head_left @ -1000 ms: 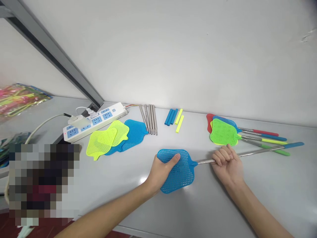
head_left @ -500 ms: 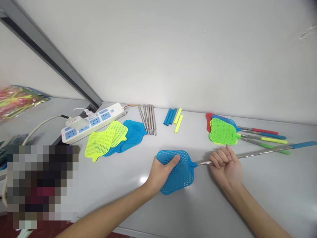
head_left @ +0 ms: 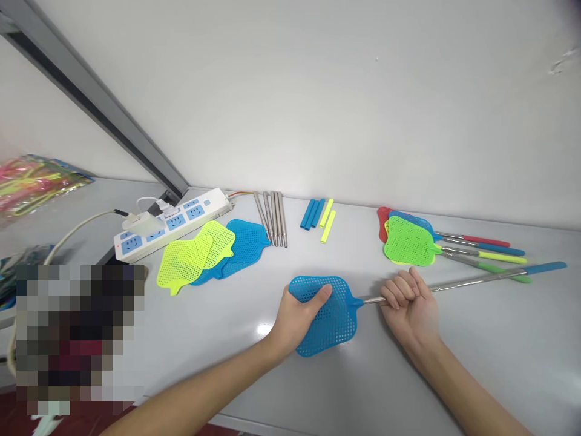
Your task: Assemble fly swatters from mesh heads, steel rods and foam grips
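A blue fly swatter (head_left: 333,330) with a telescopic metal rod and a blue grip lies across the front of the table. My left hand (head_left: 295,318) grips the perforated head, thumb on top and fingers underneath. Closed round the rod just right of the head is my right hand (head_left: 411,306), palm side up. The rod runs on to the right, and its blue grip (head_left: 549,267) crosses the ends of other swatters. Those finished-looking swatters, with a green head (head_left: 410,242) uppermost, are stacked behind my right hand.
Loose yellow swatter heads (head_left: 184,261) and blue heads (head_left: 245,248) overlap at left, before a white power strip (head_left: 175,224) with plugs and cables. Several metal rods (head_left: 276,218), blue sleeves (head_left: 312,214) and yellow sleeves (head_left: 328,227) lie near the wall. A slanted metal post (head_left: 100,97) stands left.
The blue grip end has moved left, and the stretch of rod right of my right hand looks shorter. My right hand has shifted slightly left; my left hand keeps its hold.
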